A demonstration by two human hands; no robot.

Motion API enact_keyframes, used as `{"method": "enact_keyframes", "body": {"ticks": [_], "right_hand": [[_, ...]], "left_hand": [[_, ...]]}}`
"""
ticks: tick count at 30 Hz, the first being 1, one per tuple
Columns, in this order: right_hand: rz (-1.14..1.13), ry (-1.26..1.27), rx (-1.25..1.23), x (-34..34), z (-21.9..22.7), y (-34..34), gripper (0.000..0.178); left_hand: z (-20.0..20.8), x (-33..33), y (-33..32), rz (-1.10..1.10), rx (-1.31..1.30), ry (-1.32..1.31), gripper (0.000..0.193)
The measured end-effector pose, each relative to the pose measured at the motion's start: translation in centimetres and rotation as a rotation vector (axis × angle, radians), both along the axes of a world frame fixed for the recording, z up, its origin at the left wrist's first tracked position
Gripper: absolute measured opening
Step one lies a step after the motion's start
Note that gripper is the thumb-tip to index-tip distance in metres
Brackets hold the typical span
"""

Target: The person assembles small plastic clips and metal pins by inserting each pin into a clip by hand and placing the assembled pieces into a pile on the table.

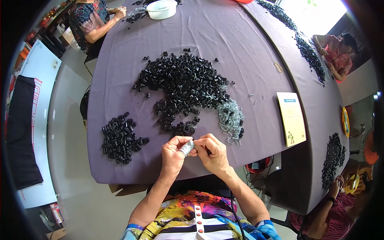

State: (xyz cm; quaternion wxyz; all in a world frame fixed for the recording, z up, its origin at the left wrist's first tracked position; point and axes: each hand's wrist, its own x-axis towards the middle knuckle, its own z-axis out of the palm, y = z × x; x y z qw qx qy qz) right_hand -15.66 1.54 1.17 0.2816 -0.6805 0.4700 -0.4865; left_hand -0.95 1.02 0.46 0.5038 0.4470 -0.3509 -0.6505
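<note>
My left hand (173,157) and my right hand (215,155) meet above the near edge of the table, fingertips pinched together. At my left hand's fingers is a silvery-grey patch (187,147), like a wrapping; whether it covers a finger or is a held piece I cannot tell. Anything small in the pinches is hidden by the fingers. Just beyond my hands spreads a large heap of small black plastic parts (188,82). A pile of small silvery screws (231,116) borders it on the right. To the left lies a separate pile of black parts (121,138).
A purple-grey cloth (248,68) covers the table. A yellow booklet (291,120) lies on the right, near a rubber band (278,67). At the far side stands a white bowl (161,9). Other people sit around the tables by more black parts (334,156).
</note>
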Motion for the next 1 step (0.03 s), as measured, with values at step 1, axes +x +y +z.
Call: {"method": "enact_keyframes", "body": {"ticks": [1], "right_hand": [[0.006,0.002,-0.001,-0.02,-0.12,-0.03,0.016]], "left_hand": [[-0.08,0.17,-0.08,-0.02,0.006,0.009,0.018]]}}
